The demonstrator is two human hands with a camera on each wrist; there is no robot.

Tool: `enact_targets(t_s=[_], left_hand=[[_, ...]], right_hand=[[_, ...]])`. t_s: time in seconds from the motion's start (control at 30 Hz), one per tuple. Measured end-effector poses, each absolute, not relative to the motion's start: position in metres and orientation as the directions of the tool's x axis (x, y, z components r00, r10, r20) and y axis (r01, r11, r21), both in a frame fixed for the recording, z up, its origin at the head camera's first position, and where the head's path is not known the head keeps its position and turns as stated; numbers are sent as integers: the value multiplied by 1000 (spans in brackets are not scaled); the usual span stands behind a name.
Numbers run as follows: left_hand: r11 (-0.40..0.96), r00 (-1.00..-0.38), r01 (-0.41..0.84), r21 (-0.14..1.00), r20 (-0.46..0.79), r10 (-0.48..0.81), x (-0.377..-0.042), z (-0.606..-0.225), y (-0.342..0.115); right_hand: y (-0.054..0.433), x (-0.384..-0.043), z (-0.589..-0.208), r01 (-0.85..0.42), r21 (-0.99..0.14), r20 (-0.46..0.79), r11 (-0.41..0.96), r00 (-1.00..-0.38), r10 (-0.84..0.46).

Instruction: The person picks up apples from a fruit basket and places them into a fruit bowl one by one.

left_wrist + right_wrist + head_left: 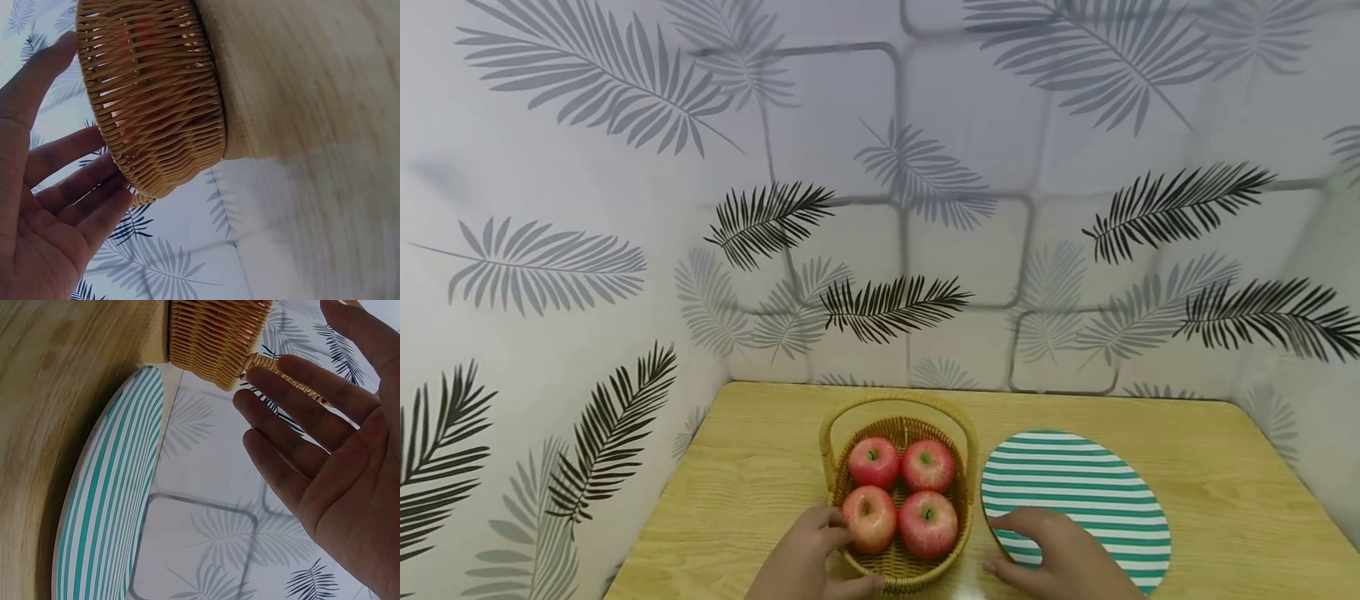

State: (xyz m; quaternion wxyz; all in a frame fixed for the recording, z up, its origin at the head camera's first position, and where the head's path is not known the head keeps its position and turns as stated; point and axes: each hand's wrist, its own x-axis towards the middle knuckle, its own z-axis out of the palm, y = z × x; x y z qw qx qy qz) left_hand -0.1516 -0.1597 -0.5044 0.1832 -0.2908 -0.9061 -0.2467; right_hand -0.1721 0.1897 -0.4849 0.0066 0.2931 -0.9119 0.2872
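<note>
A round wicker basket (912,575) with an arched handle stands on the table, holding several red apples (928,525). My left hand (820,557) is at the basket's left near side, its thumb and fingertips spread along the rim. From the left wrist view, the fingers (75,156) look only lightly bent against the woven basket (156,94). On the other side, my right hand (1051,554) hovers over the near left edge of a round green-and-white striped board (1075,475). Its fingers (281,444) are loosely extended, with nothing between them, a little apart from the basket.
The light wooden table (760,442) runs back to a wall (955,250) patterned with grey and black leaves. Another leaf-patterned wall (535,350) rises along the left side. The striped board lies flat just right of the basket.
</note>
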Motion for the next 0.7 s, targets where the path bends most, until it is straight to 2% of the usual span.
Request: enact_targets(t_s=[0.23, 0.47, 0.7], left_hand=[[709, -767, 612, 351, 484, 422, -149, -508, -160], [736, -810, 568, 367, 407, 422, -148, -505, -161], [727, -818, 564, 391, 383, 429, -149, -506, -162]], right_hand=[[192, -171, -486, -532, -511, 183, 675, -835, -519], [191, -170, -487, -545, -483, 222, 685, -833, -506], [189, -170, -485, -559, -505, 243, 657, -823, -514]])
